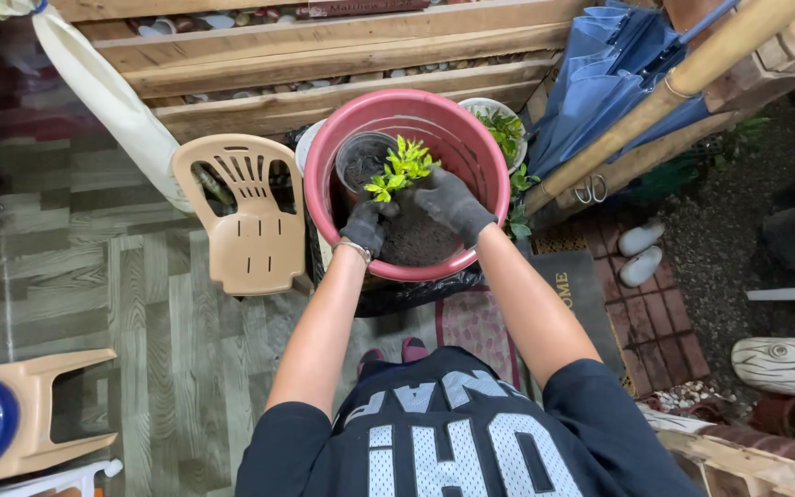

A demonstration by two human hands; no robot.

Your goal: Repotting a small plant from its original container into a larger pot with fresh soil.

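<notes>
A large pink pot (324, 156) holds dark soil (413, 241) and a small plant with yellow-green leaves (401, 170). Both my hands wear dark grey gloves. My left hand (366, 224) presses into the soil just left of the plant's stem. My right hand (451, 203) lies palm down on the soil at the plant's right side, fingers spread towards the stem. An empty dark nursery pot (361, 161) leans inside the pink pot at the back left.
A beige plastic chair (246, 216) stands left of the pot. Wooden pallets (324, 55) rise behind. A folded blue umbrella (600, 74), a bamboo pole (683, 83), another potted plant (506, 129) and white slippers (641, 250) are to the right. A doormat (577, 290) lies by my feet.
</notes>
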